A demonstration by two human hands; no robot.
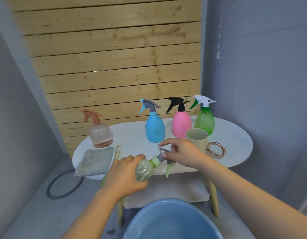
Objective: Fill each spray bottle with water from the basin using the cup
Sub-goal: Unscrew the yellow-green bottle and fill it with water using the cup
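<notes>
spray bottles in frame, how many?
5. Four stand on the white table: brown-topped clear bottle at left, then blue bottle, pink bottle, green bottle at back. The pale green bottle is tilted, held in both hands. None seem hidden.

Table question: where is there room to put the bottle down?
Bare table lies between the orange spray bottle and the blue spray bottle, behind the cloth. The far right end past the ring is bare too. Around the cup it is crowded.
</notes>
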